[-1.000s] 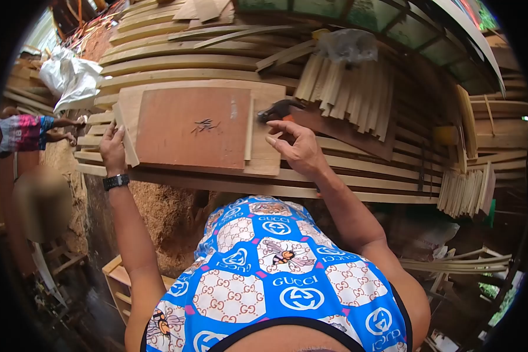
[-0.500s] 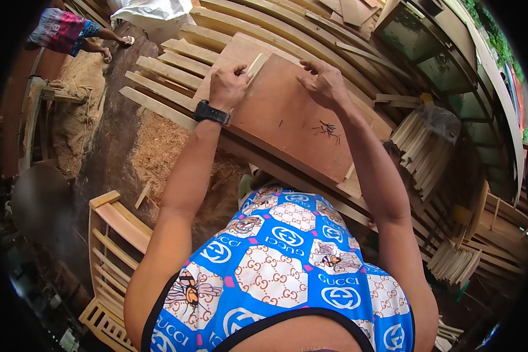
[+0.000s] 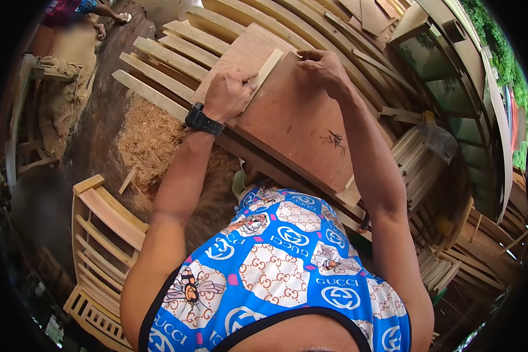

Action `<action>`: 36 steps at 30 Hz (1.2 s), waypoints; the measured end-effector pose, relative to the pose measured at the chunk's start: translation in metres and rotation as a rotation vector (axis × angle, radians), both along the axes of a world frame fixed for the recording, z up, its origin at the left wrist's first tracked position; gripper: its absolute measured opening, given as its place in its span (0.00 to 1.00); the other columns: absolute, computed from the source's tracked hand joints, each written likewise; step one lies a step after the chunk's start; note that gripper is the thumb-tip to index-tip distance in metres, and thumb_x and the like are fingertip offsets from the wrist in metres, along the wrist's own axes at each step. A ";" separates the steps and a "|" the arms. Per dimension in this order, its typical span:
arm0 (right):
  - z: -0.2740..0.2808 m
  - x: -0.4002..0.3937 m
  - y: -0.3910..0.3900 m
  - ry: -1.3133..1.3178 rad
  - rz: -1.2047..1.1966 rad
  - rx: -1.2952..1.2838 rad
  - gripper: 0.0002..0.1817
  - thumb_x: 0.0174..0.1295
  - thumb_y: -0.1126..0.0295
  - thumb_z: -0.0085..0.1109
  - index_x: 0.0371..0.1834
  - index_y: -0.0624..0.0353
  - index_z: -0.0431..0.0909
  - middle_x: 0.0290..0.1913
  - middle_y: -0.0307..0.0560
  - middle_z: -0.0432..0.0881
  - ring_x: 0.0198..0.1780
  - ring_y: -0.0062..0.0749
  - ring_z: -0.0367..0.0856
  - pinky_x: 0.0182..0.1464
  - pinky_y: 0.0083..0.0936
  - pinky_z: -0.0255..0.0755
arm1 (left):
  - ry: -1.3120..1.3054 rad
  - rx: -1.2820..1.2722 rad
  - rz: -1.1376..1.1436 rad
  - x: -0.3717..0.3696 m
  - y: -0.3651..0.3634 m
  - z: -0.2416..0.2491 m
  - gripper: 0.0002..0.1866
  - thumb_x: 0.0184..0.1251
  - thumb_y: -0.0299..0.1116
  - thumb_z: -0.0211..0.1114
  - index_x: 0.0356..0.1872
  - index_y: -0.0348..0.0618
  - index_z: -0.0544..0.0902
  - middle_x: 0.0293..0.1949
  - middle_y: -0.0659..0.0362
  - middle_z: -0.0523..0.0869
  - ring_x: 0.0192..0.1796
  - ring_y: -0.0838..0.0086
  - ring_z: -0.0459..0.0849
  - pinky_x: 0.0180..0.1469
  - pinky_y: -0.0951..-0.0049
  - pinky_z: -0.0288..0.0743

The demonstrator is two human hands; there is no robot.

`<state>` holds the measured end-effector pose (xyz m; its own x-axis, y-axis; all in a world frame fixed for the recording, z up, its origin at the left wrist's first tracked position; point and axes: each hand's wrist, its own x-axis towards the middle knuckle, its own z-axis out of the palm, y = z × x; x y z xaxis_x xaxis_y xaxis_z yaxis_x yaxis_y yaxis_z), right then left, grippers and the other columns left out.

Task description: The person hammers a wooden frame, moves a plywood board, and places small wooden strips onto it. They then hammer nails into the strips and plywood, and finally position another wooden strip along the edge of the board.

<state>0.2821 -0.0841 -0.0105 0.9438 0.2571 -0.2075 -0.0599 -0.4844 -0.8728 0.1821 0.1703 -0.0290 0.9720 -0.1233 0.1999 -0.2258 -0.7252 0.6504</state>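
A flat reddish-brown board [image 3: 293, 117] lies on the bench in front of me, and a pale thin wooden strip [image 3: 268, 73] runs along its left edge. My left hand [image 3: 232, 94] is closed at this strip, fingers curled and the index finger lying against it. Over the board's far edge, my right hand [image 3: 322, 69] pinches thumb and fingers together; whatever is between the tips is too small to make out. Several dark nails [image 3: 334, 139] lie in a loose pile on the board, near my right forearm.
Long wooden slats [image 3: 176, 56] lie beneath and beyond the board. Sawdust [image 3: 144, 132] covers the floor at left, near a slatted wooden chair [image 3: 108, 217]. Bundled sticks [image 3: 416, 164] and screened frames [image 3: 449, 88] stand at right. Another person's legs [image 3: 108, 12] show at top left.
My left hand has shifted slightly down and left along the strip, more of which now shows. My right hand's fingers have come together in a pinch. The view has tilted slightly.
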 end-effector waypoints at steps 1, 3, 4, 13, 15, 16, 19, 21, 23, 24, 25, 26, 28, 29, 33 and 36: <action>0.002 -0.001 0.001 0.006 0.012 -0.005 0.26 0.64 0.68 0.69 0.65 0.66 0.83 0.50 0.45 0.89 0.46 0.26 0.84 0.50 0.23 0.78 | 0.006 -0.005 0.012 -0.001 0.002 -0.001 0.14 0.66 0.34 0.70 0.50 0.42 0.92 0.40 0.48 0.89 0.45 0.52 0.88 0.51 0.60 0.82; 0.003 -0.005 -0.002 0.034 -0.004 0.040 0.25 0.64 0.69 0.69 0.64 0.66 0.84 0.48 0.42 0.88 0.43 0.23 0.83 0.48 0.21 0.77 | -0.062 0.059 -0.112 0.003 0.003 -0.007 0.17 0.66 0.34 0.72 0.53 0.39 0.91 0.41 0.46 0.91 0.42 0.55 0.89 0.49 0.63 0.82; 0.003 -0.004 -0.001 0.033 0.000 0.056 0.24 0.64 0.69 0.69 0.64 0.65 0.85 0.45 0.40 0.87 0.41 0.20 0.81 0.45 0.19 0.76 | -0.126 0.109 -0.184 0.006 0.005 -0.008 0.17 0.66 0.34 0.72 0.53 0.39 0.91 0.43 0.44 0.91 0.42 0.54 0.90 0.48 0.63 0.83; 0.011 -0.004 0.001 0.023 0.062 -0.009 0.29 0.60 0.64 0.70 0.66 0.62 0.84 0.43 0.46 0.88 0.39 0.25 0.81 0.43 0.24 0.78 | -0.132 0.105 -0.143 0.008 0.000 -0.014 0.16 0.67 0.33 0.71 0.54 0.40 0.91 0.40 0.44 0.92 0.42 0.56 0.91 0.48 0.64 0.84; 0.014 0.001 0.002 0.056 0.108 -0.073 0.30 0.60 0.63 0.71 0.67 0.61 0.83 0.46 0.47 0.88 0.39 0.26 0.82 0.44 0.24 0.78 | 0.004 0.066 -0.146 0.007 -0.002 -0.011 0.16 0.67 0.33 0.72 0.54 0.39 0.91 0.38 0.45 0.92 0.41 0.57 0.91 0.47 0.64 0.84; 0.017 0.001 0.002 0.072 0.120 -0.092 0.31 0.60 0.62 0.71 0.68 0.61 0.83 0.49 0.51 0.88 0.43 0.30 0.84 0.49 0.25 0.79 | -0.071 0.056 -0.165 0.007 -0.001 -0.015 0.17 0.66 0.33 0.73 0.54 0.39 0.90 0.38 0.46 0.92 0.39 0.57 0.90 0.46 0.64 0.84; 0.020 0.003 0.003 0.066 0.133 -0.151 0.33 0.60 0.61 0.72 0.69 0.61 0.82 0.52 0.55 0.88 0.49 0.34 0.85 0.55 0.27 0.78 | -0.069 -0.030 -0.116 0.001 -0.002 -0.008 0.16 0.64 0.30 0.72 0.53 0.37 0.90 0.35 0.47 0.91 0.38 0.57 0.90 0.45 0.61 0.83; 0.019 0.000 -0.002 0.091 0.124 -0.146 0.33 0.60 0.61 0.72 0.69 0.62 0.82 0.53 0.56 0.88 0.51 0.35 0.85 0.57 0.27 0.77 | 0.007 -0.045 -0.118 -0.015 0.002 0.005 0.15 0.64 0.28 0.71 0.51 0.37 0.90 0.36 0.47 0.91 0.40 0.57 0.90 0.46 0.60 0.82; 0.020 -0.002 -0.001 0.121 0.111 -0.142 0.33 0.60 0.60 0.72 0.69 0.62 0.81 0.55 0.57 0.88 0.53 0.37 0.84 0.59 0.28 0.76 | 0.087 -0.062 -0.123 -0.036 0.013 0.010 0.13 0.64 0.26 0.70 0.49 0.37 0.91 0.36 0.48 0.90 0.41 0.57 0.89 0.48 0.60 0.82; 0.021 -0.002 0.000 0.101 0.125 -0.155 0.33 0.62 0.60 0.72 0.69 0.64 0.81 0.54 0.55 0.88 0.51 0.33 0.85 0.58 0.26 0.77 | 0.008 -0.001 -0.129 -0.047 0.021 0.009 0.12 0.64 0.25 0.69 0.48 0.38 0.91 0.37 0.49 0.89 0.44 0.56 0.88 0.50 0.60 0.81; 0.022 -0.003 0.000 0.079 0.137 -0.166 0.33 0.64 0.59 0.72 0.69 0.66 0.80 0.53 0.52 0.88 0.49 0.29 0.85 0.56 0.24 0.77 | -0.072 0.062 -0.137 -0.056 0.027 0.008 0.11 0.64 0.24 0.68 0.46 0.38 0.91 0.38 0.50 0.87 0.46 0.56 0.86 0.52 0.60 0.80; 0.023 -0.003 0.001 0.081 0.137 -0.165 0.33 0.64 0.59 0.72 0.69 0.66 0.80 0.53 0.52 0.88 0.49 0.29 0.85 0.56 0.24 0.77 | -0.074 0.049 -0.131 -0.063 0.031 0.005 0.11 0.62 0.26 0.72 0.45 0.39 0.91 0.39 0.52 0.86 0.49 0.56 0.84 0.56 0.60 0.77; 0.023 -0.004 -0.001 0.109 0.113 -0.152 0.32 0.64 0.60 0.73 0.68 0.67 0.81 0.51 0.50 0.88 0.47 0.29 0.85 0.54 0.24 0.77 | -0.192 0.056 -0.116 -0.072 0.028 -0.001 0.11 0.60 0.27 0.73 0.44 0.40 0.92 0.39 0.54 0.86 0.49 0.58 0.83 0.56 0.59 0.76; 0.023 -0.005 -0.001 0.114 0.117 -0.153 0.32 0.64 0.60 0.73 0.68 0.67 0.81 0.51 0.50 0.88 0.47 0.29 0.85 0.54 0.24 0.77 | -0.311 0.060 -0.098 -0.075 0.027 -0.003 0.11 0.58 0.28 0.75 0.43 0.41 0.92 0.38 0.56 0.86 0.49 0.59 0.83 0.56 0.58 0.75; 0.029 -0.006 0.004 0.081 0.133 -0.181 0.29 0.63 0.61 0.74 0.63 0.69 0.83 0.49 0.48 0.89 0.46 0.28 0.85 0.53 0.24 0.78 | -0.349 0.025 -0.011 -0.082 0.021 -0.016 0.12 0.55 0.30 0.78 0.41 0.44 0.93 0.38 0.60 0.87 0.49 0.62 0.82 0.58 0.60 0.72; 0.030 -0.007 0.004 0.069 0.126 -0.197 0.29 0.63 0.60 0.74 0.62 0.70 0.84 0.48 0.49 0.89 0.46 0.29 0.85 0.53 0.24 0.78 | -0.393 -0.026 0.010 -0.084 0.021 -0.024 0.11 0.54 0.29 0.79 0.40 0.46 0.94 0.38 0.62 0.88 0.48 0.64 0.82 0.56 0.63 0.70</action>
